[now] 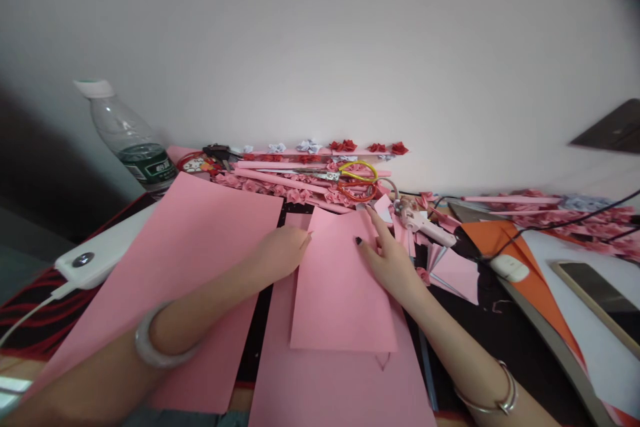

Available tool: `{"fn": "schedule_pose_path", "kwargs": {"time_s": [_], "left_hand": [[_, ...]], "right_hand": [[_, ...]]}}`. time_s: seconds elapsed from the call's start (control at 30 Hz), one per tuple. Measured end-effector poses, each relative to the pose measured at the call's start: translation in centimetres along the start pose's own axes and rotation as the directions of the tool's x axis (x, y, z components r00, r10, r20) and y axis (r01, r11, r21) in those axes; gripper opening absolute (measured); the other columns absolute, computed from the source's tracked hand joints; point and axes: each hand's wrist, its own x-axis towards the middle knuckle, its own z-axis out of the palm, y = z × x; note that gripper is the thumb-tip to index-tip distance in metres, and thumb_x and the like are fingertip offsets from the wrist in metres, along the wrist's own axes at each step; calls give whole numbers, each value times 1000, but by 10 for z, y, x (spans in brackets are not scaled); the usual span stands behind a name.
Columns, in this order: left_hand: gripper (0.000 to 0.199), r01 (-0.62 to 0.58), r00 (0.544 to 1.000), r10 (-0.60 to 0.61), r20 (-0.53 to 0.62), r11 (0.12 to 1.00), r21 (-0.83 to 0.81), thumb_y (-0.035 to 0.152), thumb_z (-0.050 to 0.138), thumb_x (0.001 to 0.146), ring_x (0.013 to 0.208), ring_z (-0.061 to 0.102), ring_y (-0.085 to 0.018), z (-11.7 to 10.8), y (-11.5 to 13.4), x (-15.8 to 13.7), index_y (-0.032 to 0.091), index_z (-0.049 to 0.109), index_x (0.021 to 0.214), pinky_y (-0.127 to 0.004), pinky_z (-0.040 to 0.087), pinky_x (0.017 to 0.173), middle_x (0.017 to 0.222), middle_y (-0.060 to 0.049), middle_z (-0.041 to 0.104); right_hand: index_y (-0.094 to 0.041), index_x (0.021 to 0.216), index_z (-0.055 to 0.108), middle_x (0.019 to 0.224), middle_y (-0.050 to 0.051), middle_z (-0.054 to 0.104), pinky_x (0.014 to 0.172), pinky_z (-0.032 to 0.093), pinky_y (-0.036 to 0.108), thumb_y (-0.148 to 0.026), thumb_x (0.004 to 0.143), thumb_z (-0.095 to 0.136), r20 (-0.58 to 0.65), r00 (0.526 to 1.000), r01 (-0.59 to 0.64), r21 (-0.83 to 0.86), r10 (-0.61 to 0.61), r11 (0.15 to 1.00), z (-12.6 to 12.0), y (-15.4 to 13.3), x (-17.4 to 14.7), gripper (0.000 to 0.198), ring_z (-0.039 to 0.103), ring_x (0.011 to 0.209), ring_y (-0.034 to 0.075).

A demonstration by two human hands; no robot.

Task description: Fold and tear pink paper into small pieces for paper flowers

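Note:
A smaller sheet of pink paper (340,293) lies over a larger pink sheet (335,387) in front of me. At the smaller sheet's upper left edge, my left hand (283,253) is closed, its fingertips pinching the paper; most of its fingers are hidden. My right hand (390,257) rests on the upper right edge, with the thumb and index finger spread apart and stretched out on the paper. Another large pink sheet (200,247) lies under my left forearm.
Yellow-and-red-handled scissors (357,180) lie on pink paper flowers and rods at the back. A glue gun (427,223) sits right of them. A bottle (133,140) and white power bank (100,253) are left; a phone (605,300) and white earbud case (509,268) are right.

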Motion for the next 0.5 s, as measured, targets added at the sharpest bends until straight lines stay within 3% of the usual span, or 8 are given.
{"fn": "schedule_pose_path", "kwargs": {"time_s": [0.07,0.17,0.37,0.5], "left_hand": [[35,9,1000,-9,14,998,60,30,34,86,62,56,-21,3,-3,0,15,59,67,-29,37,56,65,-10,61],[30,20,1000,-21,14,996,83,28,37,85,65,57,-24,7,-4,-1,15,60,71,-31,38,59,65,-11,60],[27,52,999,-52,-6,992,113,20,37,85,65,58,-27,9,2,-6,12,60,73,-34,39,62,66,-13,59],[21,102,995,-101,-15,990,99,9,40,81,70,60,-30,6,10,-10,10,61,78,-36,40,62,66,-14,59]], "right_hand": [[-20,139,19,62,0,58,51,42,28,-29,82,39,27,1000,3,-82,-1,997,1,-1,0,61,49,44,15],[-20,139,18,51,-3,50,47,37,26,-26,82,38,36,998,54,-212,-47,976,4,-3,1,60,47,42,16],[-25,139,19,82,8,59,50,41,28,-26,83,39,24,995,93,-488,-93,868,7,-10,-3,60,57,60,21],[-27,133,34,118,15,48,60,46,35,-27,81,45,-12,975,159,-652,-220,741,8,-16,-8,53,55,87,29]]}}
